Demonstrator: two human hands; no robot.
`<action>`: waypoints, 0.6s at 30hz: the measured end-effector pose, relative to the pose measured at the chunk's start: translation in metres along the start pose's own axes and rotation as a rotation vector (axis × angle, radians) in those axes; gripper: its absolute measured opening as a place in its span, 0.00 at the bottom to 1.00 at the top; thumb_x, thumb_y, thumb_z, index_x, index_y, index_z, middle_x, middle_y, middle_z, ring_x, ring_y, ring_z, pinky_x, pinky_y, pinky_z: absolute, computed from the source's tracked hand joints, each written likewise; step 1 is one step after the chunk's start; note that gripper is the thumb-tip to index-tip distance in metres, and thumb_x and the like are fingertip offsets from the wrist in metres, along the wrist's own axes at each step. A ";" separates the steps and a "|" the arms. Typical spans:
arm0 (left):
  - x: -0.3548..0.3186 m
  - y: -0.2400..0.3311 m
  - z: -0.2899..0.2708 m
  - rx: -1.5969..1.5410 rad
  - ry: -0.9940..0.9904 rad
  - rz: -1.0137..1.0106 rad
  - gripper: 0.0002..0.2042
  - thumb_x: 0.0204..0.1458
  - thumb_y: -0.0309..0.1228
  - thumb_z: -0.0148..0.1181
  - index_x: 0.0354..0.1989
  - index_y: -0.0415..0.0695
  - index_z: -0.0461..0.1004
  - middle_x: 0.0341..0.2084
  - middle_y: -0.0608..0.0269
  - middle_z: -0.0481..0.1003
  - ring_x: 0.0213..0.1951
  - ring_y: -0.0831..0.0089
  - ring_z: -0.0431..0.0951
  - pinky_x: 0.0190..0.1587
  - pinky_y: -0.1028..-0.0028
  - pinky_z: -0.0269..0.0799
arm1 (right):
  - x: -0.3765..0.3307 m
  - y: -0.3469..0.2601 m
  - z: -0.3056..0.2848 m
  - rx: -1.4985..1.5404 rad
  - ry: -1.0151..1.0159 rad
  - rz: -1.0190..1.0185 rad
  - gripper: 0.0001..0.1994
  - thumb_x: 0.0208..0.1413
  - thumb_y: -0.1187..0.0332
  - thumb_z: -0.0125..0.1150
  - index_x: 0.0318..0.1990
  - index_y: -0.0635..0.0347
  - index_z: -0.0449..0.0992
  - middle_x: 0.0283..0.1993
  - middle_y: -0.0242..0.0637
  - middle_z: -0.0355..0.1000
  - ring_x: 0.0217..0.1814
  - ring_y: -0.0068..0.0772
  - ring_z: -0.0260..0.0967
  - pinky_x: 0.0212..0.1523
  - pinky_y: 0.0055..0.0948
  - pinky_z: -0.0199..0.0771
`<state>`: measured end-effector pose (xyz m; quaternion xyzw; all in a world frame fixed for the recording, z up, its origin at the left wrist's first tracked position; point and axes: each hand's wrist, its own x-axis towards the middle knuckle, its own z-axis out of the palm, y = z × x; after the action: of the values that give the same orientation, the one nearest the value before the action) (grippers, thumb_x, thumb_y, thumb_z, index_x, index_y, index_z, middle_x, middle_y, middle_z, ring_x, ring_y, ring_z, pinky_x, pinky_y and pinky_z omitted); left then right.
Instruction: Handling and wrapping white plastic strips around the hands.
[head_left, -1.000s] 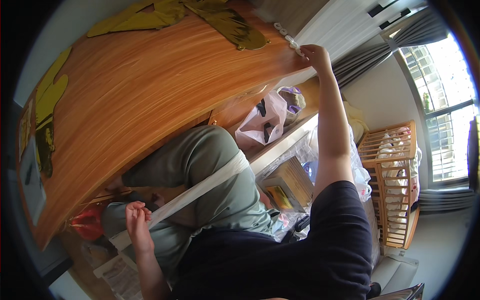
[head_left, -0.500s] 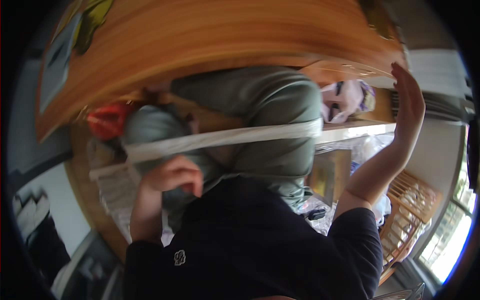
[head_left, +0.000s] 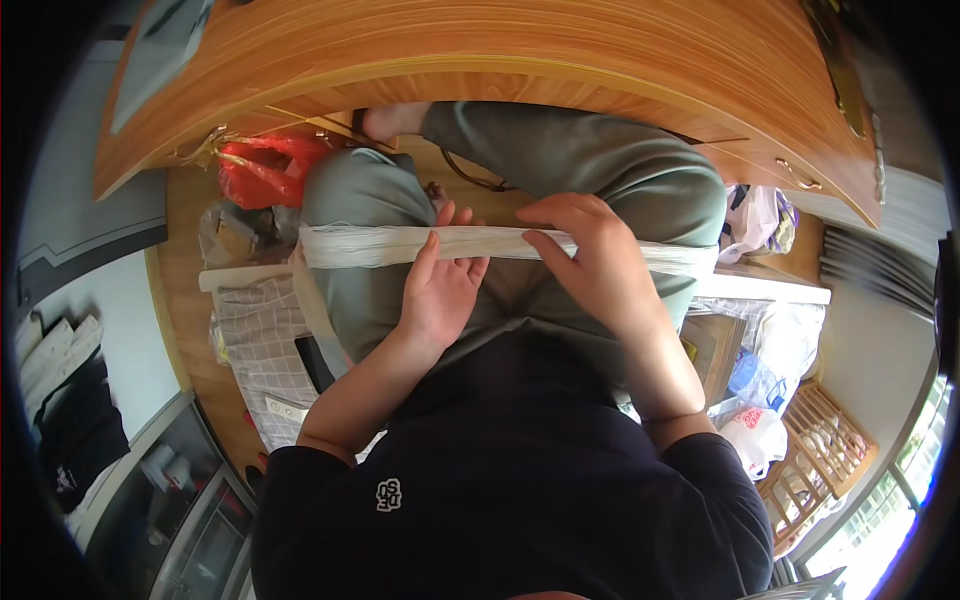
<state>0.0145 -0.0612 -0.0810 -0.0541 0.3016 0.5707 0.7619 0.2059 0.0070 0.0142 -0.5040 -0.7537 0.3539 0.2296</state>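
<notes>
A long hank of white thread (head_left: pixel 370 246) is stretched in a band across both my knees, over grey-green trousers. My left hand (head_left: pixel 443 295) is open, palm up, at the middle of the band. Its fingers pass behind the thread with tips showing above, and the thumb lies in front. To the right, my right hand (head_left: pixel 600 255) curls over the same band from above. Its thumb and forefinger sit on either side of the thread, and the other fingers are hidden behind the hand.
A wooden desk (head_left: pixel 480 45) with drawers spans the front. At left are a red plastic bag (head_left: pixel 265 172) on a drawer handle and a checked cloth (head_left: pixel 260 325) with a black phone (head_left: pixel 314 363). At right stand plastic bags (head_left: pixel 755 440) and a wooden rack (head_left: pixel 815 430).
My right hand has come down from the desk's right edge to the band of thread. My left hand has moved up and right to it. The head view has shifted.
</notes>
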 end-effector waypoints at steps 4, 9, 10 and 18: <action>0.001 0.007 0.000 -0.014 0.030 0.088 0.21 0.61 0.41 0.50 0.62 0.50 0.63 0.57 0.69 0.66 0.60 0.73 0.63 0.62 0.67 0.56 | 0.010 -0.011 0.021 -0.029 -0.024 -0.039 0.08 0.51 0.72 0.62 0.39 0.60 0.79 0.40 0.42 0.75 0.45 0.47 0.71 0.47 0.39 0.71; 0.001 0.008 -0.005 0.065 -0.007 0.151 0.21 0.61 0.39 0.49 0.61 0.46 0.64 0.55 0.65 0.67 0.59 0.72 0.64 0.61 0.67 0.56 | 0.021 -0.016 0.041 -0.047 -0.083 -0.052 0.08 0.51 0.71 0.61 0.39 0.59 0.79 0.39 0.43 0.75 0.44 0.48 0.70 0.46 0.40 0.70; 0.002 0.009 -0.006 0.063 -0.006 0.155 0.21 0.61 0.39 0.49 0.61 0.46 0.64 0.55 0.65 0.67 0.59 0.72 0.64 0.61 0.67 0.56 | 0.023 -0.018 0.046 -0.032 -0.073 -0.062 0.08 0.51 0.71 0.62 0.39 0.59 0.79 0.38 0.42 0.74 0.44 0.48 0.70 0.46 0.40 0.70; -0.007 0.013 0.002 -0.098 -0.106 0.154 0.34 0.60 0.58 0.34 0.67 0.45 0.53 0.64 0.63 0.58 0.65 0.72 0.55 0.65 0.67 0.47 | 0.033 -0.032 0.067 -0.090 -0.071 -0.154 0.06 0.47 0.70 0.65 0.34 0.57 0.79 0.34 0.38 0.70 0.43 0.43 0.69 0.45 0.38 0.70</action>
<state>0.0023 -0.0620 -0.0726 -0.0378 0.2357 0.6436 0.7272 0.1275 0.0094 -0.0049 -0.4416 -0.8130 0.3187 0.2063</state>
